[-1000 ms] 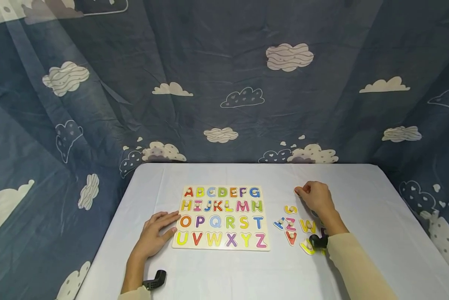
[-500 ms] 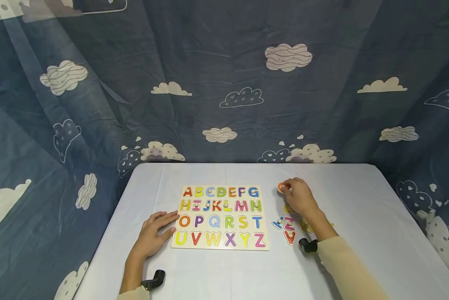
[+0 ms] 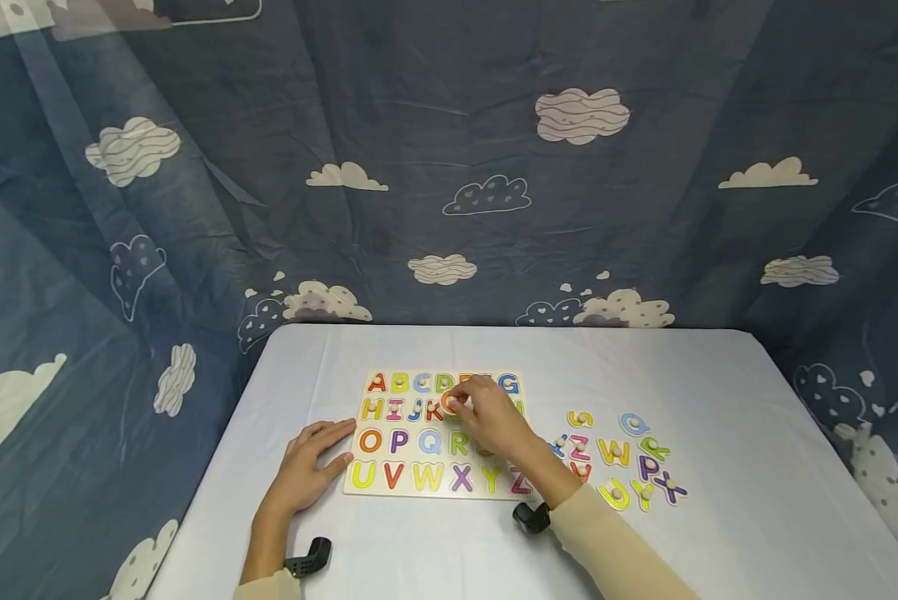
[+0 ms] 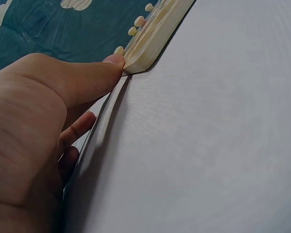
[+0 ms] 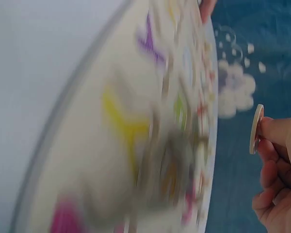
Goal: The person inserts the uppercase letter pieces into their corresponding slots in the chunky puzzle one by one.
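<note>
My right hand pinches an orange letter O piece above the alphabet puzzle board, over its second row. In the right wrist view the O piece shows edge-on at the fingertips, apart from the blurred board. My left hand rests at the board's left edge with its fingers extended; in the left wrist view the thumb touches the board's corner. Knobbed letter pieces fill the top rows of the board, while the visible O, P and Q recesses hold no knobbed pieces. The right hand covers part of the board.
Right of the board lie several loose knobbed letters, among them a yellow W, a blue Q, a purple P and a purple X. A white cloth covers the table; a dark cloud-print curtain hangs behind.
The right hand has carried the O piece leftward from the table's right side to over the board, uncovering the loose letters beneath. The left hand has stayed at the board's edge.
</note>
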`<state>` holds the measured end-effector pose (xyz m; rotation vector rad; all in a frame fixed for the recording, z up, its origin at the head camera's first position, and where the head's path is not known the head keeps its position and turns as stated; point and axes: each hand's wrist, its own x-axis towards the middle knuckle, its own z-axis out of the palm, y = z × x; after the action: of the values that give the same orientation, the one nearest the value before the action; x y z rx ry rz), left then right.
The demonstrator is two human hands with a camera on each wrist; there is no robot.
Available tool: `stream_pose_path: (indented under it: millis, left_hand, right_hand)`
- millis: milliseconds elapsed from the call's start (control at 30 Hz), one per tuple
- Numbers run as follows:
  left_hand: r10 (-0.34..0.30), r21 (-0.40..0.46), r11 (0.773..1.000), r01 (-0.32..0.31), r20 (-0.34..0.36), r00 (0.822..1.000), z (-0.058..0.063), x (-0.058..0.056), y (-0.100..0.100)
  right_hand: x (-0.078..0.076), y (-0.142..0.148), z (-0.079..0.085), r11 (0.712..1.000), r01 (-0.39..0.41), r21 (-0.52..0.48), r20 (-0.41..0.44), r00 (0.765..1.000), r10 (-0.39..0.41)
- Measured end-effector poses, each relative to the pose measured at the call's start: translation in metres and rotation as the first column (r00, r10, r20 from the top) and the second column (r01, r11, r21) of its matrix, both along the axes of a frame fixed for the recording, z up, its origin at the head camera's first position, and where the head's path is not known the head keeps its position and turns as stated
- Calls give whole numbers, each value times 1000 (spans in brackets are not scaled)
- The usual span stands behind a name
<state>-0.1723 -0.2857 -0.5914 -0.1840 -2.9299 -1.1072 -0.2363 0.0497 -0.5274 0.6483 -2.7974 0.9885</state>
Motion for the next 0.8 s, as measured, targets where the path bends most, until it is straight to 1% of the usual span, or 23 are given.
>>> stream_pose_path:
  millis: [133, 267, 333, 533, 633, 800]
  left_hand:
    - [-1, 3, 1000, 1, 1, 1000, 2, 1, -2]
    - [-2, 10, 1000, 2, 3, 1000, 1, 3, -3]
    - [-8, 12, 1000, 8, 4, 1000, -1, 3, -2]
    - [-28, 13, 1000, 28, -5, 1000, -2, 1, -1]
    - [-24, 15, 1000, 24, -14, 1000, -1, 1, -2]
    - [-30, 20, 999, 30, -25, 999, 1, 0, -3]
  right_hand:
    - [6, -35, 0, 997, -73, -11, 28, 997, 74]
    - [12, -63, -8, 991, -131, 20, 37, 991, 131]
    - [15, -73, -13, 989, -148, 26, 44, 988, 146]
    - [19, -96, -22, 986, -167, 27, 64, 984, 165]
    - [19, -106, -24, 981, -194, 26, 88, 978, 191]
    - [17, -118, -28, 975, -222, 27, 97, 971, 218]
